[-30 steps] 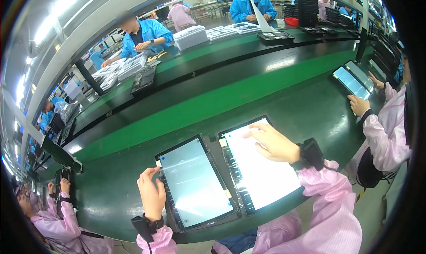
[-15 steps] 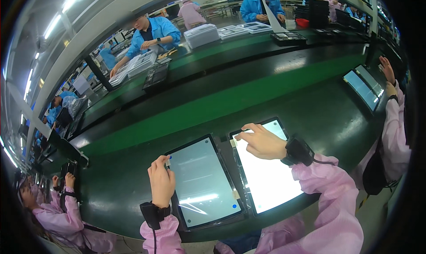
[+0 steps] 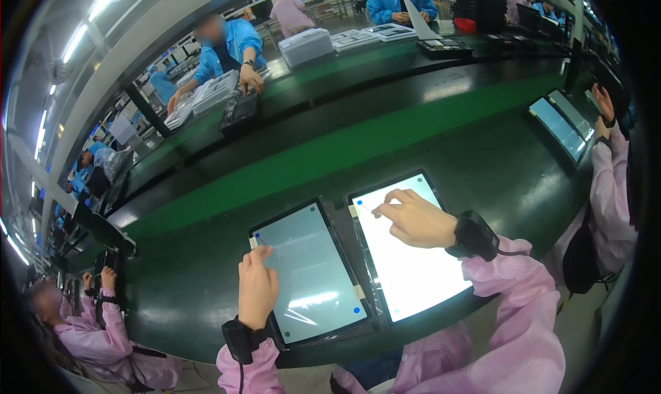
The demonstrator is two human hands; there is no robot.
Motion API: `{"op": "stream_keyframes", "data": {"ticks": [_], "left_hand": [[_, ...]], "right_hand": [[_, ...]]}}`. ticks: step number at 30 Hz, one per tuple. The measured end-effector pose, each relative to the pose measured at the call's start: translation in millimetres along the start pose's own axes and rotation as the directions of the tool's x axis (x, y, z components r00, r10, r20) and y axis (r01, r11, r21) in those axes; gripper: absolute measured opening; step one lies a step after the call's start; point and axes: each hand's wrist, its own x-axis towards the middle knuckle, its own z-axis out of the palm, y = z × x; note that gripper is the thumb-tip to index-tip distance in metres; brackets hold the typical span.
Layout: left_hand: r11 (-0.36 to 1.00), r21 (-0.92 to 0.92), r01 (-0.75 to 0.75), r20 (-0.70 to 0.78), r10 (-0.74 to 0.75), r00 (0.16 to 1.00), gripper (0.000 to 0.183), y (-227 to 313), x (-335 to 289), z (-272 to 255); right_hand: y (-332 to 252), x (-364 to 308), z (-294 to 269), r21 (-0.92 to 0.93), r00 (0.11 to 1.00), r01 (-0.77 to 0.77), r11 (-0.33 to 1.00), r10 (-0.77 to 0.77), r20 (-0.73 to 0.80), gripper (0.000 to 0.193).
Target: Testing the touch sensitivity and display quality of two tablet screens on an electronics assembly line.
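Observation:
Two tablets lie side by side on the dark green table. My left hand (image 3: 257, 287) is over the left edge of the grey-screened tablet (image 3: 310, 263), its forefinger on or just above the glass near a blue dot. Its other fingers curl loosely, and nothing shows in them. Above the white-screened tablet (image 3: 406, 277), my right hand (image 3: 416, 218) points its forefinger close to another blue dot at the upper left. The right hand's fingers are bent but apart, holding nothing. Faint lines run from both dots toward the fingertips. Whether the fingertips touch the glass I cannot tell.
Pale tabs stick to the tablet edges. Another tablet (image 3: 561, 125) lies at the far right beside a co-worker's hands (image 3: 603, 108). Across the bench, a person in blue (image 3: 234, 50) reaches to a black tray (image 3: 239, 110) near white stacks (image 3: 305, 46).
Both my hands have slid slightly down and right from the upper left corners, uncovering the blue dots; short lines now trail from them. The person across has reached to the black tray.

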Motion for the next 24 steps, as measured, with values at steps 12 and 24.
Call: {"op": "stream_keyframes", "data": {"ticks": [12, 24], "left_hand": [[0.987, -0.135, -0.085, 0.250, 0.117, 0.961, 0.040, 87, -56, -14], [0.972, -0.221, -0.075, 0.276, 0.137, 0.951, 0.043, 117, -73, -13]], "right_hand": [[-23, -95, -15, -0.023, 0.998, -0.003, 1.000, 0.002, -0.067, 0.037], [-48, -163, -30, 0.008, 0.986, -0.169, 0.986, 0.169, -0.011, 0.042]]}}
